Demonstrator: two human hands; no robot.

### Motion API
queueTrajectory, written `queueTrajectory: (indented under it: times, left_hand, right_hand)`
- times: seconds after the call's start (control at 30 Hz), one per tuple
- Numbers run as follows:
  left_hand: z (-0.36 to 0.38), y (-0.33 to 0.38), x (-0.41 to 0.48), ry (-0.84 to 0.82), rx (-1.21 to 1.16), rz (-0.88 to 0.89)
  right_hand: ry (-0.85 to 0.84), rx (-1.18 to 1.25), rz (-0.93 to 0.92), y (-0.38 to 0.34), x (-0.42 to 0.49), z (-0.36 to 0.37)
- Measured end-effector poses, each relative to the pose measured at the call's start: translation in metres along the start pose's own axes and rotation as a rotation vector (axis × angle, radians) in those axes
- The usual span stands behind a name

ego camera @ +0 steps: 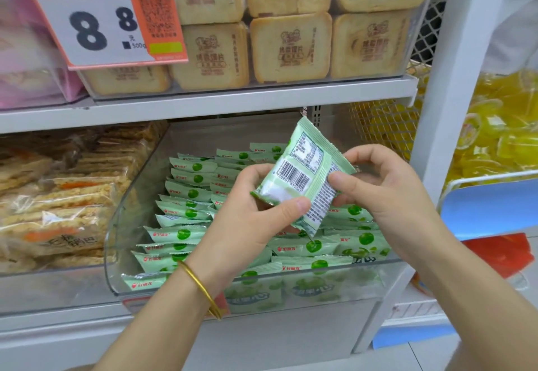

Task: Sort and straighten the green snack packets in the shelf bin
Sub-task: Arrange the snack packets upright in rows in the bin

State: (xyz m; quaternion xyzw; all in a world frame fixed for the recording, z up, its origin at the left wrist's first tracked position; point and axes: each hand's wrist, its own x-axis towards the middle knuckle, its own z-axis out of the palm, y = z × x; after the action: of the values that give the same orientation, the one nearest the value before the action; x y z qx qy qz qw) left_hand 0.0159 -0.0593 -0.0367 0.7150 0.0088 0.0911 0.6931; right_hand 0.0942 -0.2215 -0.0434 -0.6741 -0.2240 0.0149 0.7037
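Observation:
A clear plastic shelf bin (122,219) holds several green snack packets (186,193), lined up in overlapping rows on the left and lying looser on the right. Above the bin, both my hands hold one green packet (305,166) tilted, its back with the barcode facing me. My left hand (250,210) grips its lower left corner with thumb on top. My right hand (378,184) pinches its right edge. A gold bangle sits on my left wrist.
Crispy rice cake packs (58,195) fill the bin to the left. Beige biscuit packs (291,47) and a price sign (99,18) sit on the shelf above. Yellow jelly cups (500,126) lie in the rack to the right, past a white upright post (454,79).

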Motion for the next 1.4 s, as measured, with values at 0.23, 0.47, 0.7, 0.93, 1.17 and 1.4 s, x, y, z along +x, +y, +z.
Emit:
queueTrajectory:
  times: [0.23, 0.47, 0.7, 0.93, 1.17, 1.4]
  left_hand:
    - [0.000, -0.001, 0.005, 0.149, -0.088, -0.019]
    - [-0.005, 0.008, 0.005, 0.102, -0.291, -0.234]
    - [-0.001, 0.009, 0.006, 0.060, -0.188, -0.266]
    - [0.002, -0.012, 0.009, 0.115, 0.707, 0.261]
    - [0.007, -0.025, 0.008, -0.248, 1.155, 0.197]
    - [0.008, -0.025, 0.009, -0.306, 1.186, 0.188]
  right_hand:
    - [-0.012, 0.030, -0.010, -0.001, -0.001, 0.001]
    - [-0.153, 0.006, -0.203, 0.001, -0.002, -0.011]
    - [-0.082, -0.460, -0.498, -0.004, -0.008, -0.018]
    - [-0.061, -0.476, -0.352, -0.020, -0.013, -0.045]
    - [-0.221, -0.712, -0.280, -0.027, -0.016, -0.061]
    - [-0.350, -0.991, -0.215, -0.031, -0.015, -0.069]
